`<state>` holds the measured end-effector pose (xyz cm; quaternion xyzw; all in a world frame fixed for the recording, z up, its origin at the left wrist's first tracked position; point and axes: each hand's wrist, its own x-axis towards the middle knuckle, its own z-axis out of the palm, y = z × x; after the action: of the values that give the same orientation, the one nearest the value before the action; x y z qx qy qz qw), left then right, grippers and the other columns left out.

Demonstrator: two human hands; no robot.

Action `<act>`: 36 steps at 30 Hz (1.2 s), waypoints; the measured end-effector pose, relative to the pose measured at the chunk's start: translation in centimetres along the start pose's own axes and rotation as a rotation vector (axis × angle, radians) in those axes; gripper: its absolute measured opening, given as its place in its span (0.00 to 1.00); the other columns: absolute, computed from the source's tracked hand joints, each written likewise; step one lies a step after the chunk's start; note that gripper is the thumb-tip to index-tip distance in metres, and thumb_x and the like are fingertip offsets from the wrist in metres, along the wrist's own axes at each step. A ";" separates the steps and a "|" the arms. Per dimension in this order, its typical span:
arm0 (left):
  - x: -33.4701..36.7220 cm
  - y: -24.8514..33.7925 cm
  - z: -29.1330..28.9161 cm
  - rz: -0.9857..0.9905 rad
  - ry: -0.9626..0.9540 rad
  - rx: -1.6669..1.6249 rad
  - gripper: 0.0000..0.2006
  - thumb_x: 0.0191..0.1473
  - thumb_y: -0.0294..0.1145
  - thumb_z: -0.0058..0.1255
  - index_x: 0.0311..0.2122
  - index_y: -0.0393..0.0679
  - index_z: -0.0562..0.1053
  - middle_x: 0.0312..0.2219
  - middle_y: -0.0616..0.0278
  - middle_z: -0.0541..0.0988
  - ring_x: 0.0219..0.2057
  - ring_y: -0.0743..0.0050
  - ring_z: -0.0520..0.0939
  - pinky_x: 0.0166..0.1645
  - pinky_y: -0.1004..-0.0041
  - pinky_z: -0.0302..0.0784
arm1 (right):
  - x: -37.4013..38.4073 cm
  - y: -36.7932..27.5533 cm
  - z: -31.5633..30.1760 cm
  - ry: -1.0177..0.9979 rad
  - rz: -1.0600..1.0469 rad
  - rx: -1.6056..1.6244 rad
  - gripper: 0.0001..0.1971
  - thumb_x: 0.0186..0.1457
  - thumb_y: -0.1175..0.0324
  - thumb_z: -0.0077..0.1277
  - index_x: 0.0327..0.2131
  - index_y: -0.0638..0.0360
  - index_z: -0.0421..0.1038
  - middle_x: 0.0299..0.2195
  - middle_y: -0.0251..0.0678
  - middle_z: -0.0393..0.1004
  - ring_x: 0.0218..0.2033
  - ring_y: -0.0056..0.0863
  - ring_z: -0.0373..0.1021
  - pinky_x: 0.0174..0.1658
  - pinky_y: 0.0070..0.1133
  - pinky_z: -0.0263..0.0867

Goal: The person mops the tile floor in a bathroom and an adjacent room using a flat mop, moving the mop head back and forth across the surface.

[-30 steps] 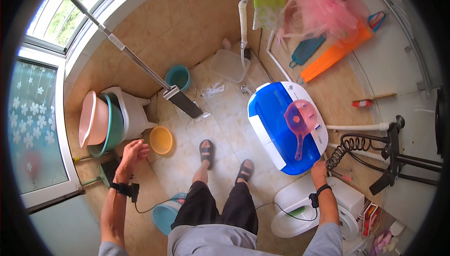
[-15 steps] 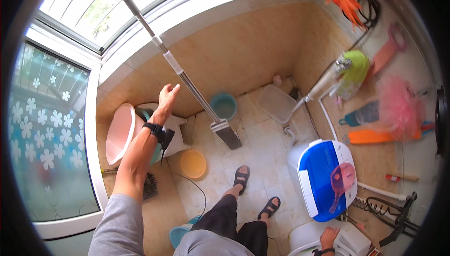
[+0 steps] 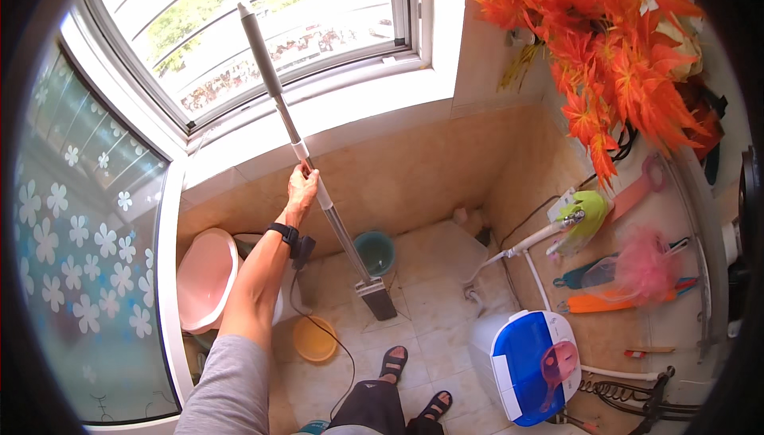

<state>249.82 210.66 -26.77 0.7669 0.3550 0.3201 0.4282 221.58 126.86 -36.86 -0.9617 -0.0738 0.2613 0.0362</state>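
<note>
A flat mop [image 3: 344,235] stands tilted on the tiled floor, with a grey grip on top, a metal pole with white collars and a dark flat head. Its upper end leans toward the bright window. My left hand [image 3: 302,193] is closed around the pole near its middle collar, fingers partly hidden behind the pole. A dark strap with a small device and a cable is on my left wrist. Beside the mop head sits a teal bucket [image 3: 375,253]. My right hand is out of view.
A pink basin [image 3: 208,280] and yellow basin [image 3: 315,339] are at left, by the flower-patterned glass door [image 3: 87,252]. A blue-and-white appliance [image 3: 521,367] with a pink scoop [image 3: 559,362] stands at right. Pipes, brushes and orange leaves [image 3: 613,69] line the right wall. A cable trails across the floor.
My left hand has reached the mop pole and closed on it; before, it was apart from it. The view has tilted up toward the window. My right hand has left the picture.
</note>
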 end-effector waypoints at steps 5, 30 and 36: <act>-7.2 5.1 -3.4 -0.080 -0.342 0.031 0.13 0.42 0.35 0.52 0.30 0.35 0.69 0.21 0.60 0.74 0.25 0.74 0.74 0.30 0.73 0.70 | 6.0 -8.2 -4.7 -0.035 0.028 0.251 0.09 0.47 0.70 0.43 0.32 0.62 0.70 0.30 0.47 0.72 0.35 0.44 0.68 0.43 0.34 0.62; -59.6 22.3 -25.7 -0.204 0.637 -0.817 0.08 0.53 0.35 0.47 0.26 0.45 0.66 0.22 0.68 0.66 0.32 0.75 0.67 0.49 0.70 0.61 | -12.7 -39.6 -4.7 -1.468 0.145 1.951 0.15 0.52 0.60 0.49 0.35 0.62 0.61 0.33 0.41 0.68 0.35 0.33 0.69 0.41 0.32 0.69; -66.2 22.8 -33.8 -0.019 0.255 -0.387 0.12 0.52 0.41 0.46 0.31 0.46 0.61 0.28 0.63 0.63 0.36 0.71 0.67 0.56 0.57 0.58 | -17.8 -39.0 -2.4 -1.118 0.277 1.755 0.11 0.50 0.68 0.47 0.32 0.66 0.61 0.27 0.38 0.66 0.29 0.31 0.67 0.33 0.30 0.69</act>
<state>193.14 162.26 -4.48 0.6206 0.3454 0.4725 0.5219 202.84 162.36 -21.75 -0.3401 0.2462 0.6320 0.6513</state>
